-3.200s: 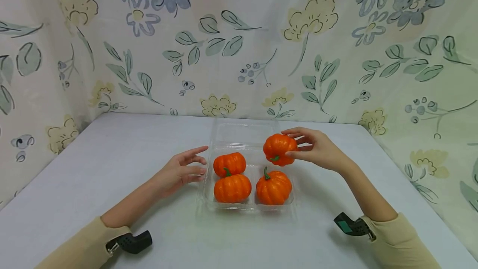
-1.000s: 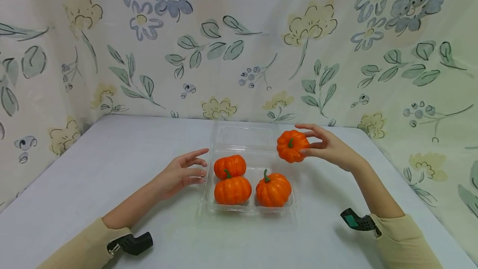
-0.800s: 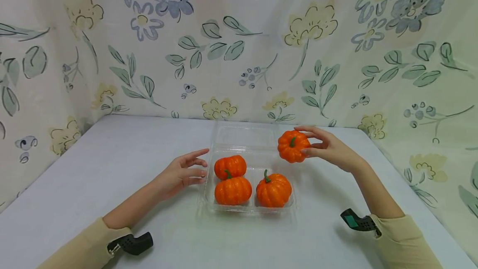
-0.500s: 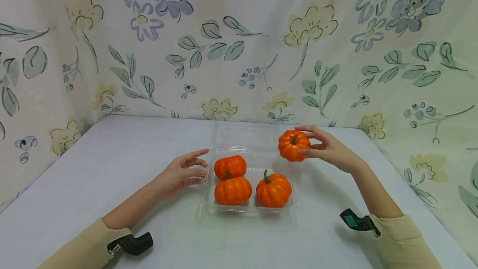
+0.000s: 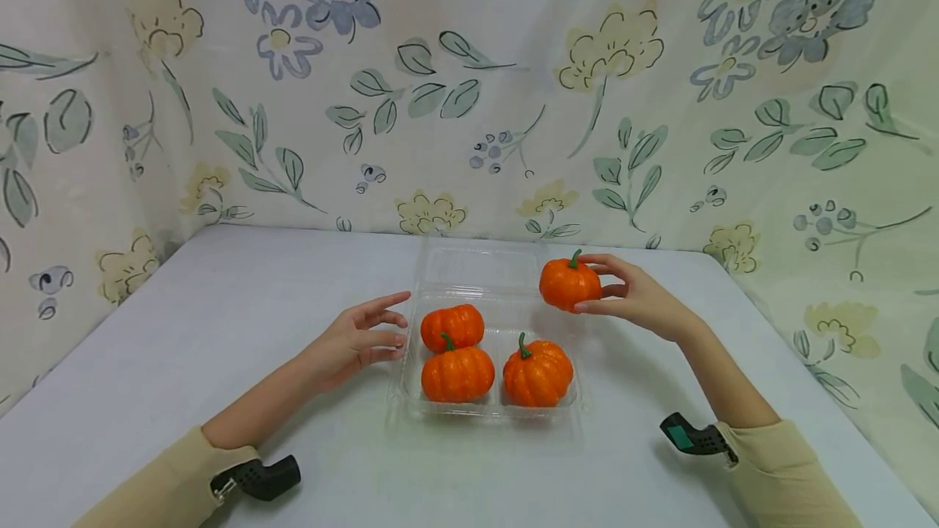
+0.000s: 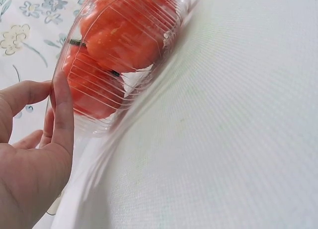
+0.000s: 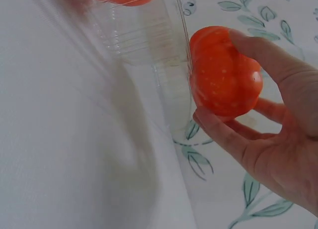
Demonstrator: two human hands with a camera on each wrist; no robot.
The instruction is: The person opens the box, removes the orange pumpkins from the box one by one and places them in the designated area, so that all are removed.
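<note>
A small orange pumpkin with a green stem on top is held up by my right hand, thumb and fingers on its right side. In the right wrist view the pumpkin is between thumb and fingers, beside the box wall. Below it is the clear plastic box, lid folded back. Two pumpkins sit in its left half, a rear one and a front one; a third pumpkin is front right. My left hand has loosely extended fingers, its fingertips at the box's left edge.
The clear lid lies open behind the box on the white table. A floral curtain hangs behind and along the sides. Black wrist devices sit at both sleeve cuffs.
The right hand moved right with the pumpkin, then slightly back left. It turned the pumpkin, whose stem first pointed low, then toward the camera, and now up. The left hand stays put.
</note>
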